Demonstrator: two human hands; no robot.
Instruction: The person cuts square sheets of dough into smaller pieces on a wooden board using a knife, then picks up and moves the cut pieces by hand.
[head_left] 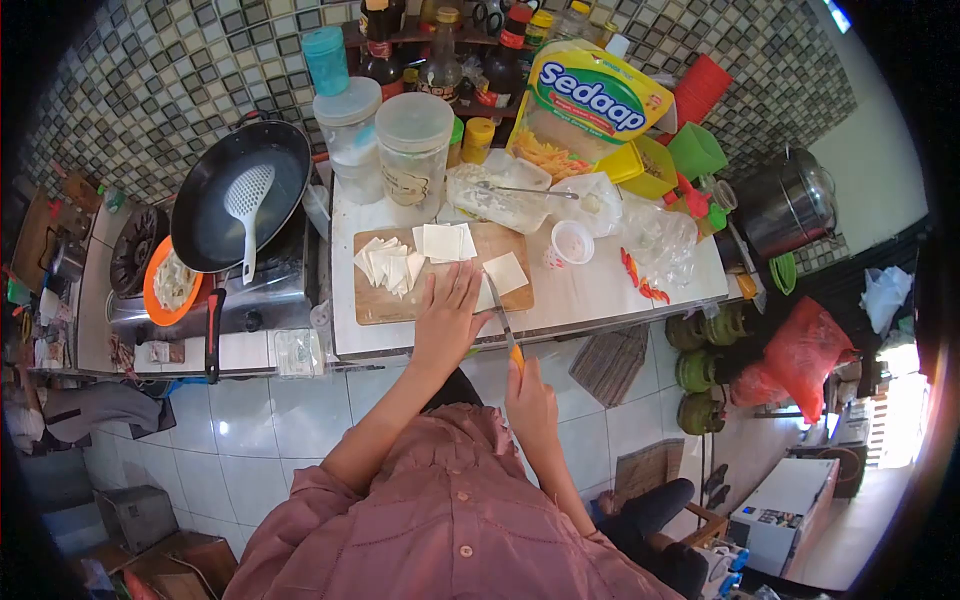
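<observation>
So we've got our right hand [532, 400] wrapped around the orange-yellow handle of a knife [504, 322], blade pointing away from us. Our left hand [450, 300] is palm down over the cutting board [376, 309], fingers stretched out; we can't tell what's under the palm. The pastry sheets [389, 267] are all on that board: thin, flat, creamy white, with pretty straight edges. One lone sheet [508, 272] sits by the blade, mostly to its right, and we can't tell if it's cut through. Just ahead of our left fingertips there's a stack of squares [444, 241], edges slightly out of line. Left of that hand is a messier pile, fanned out with pointy corners, pieces overlapping each other.
</observation>
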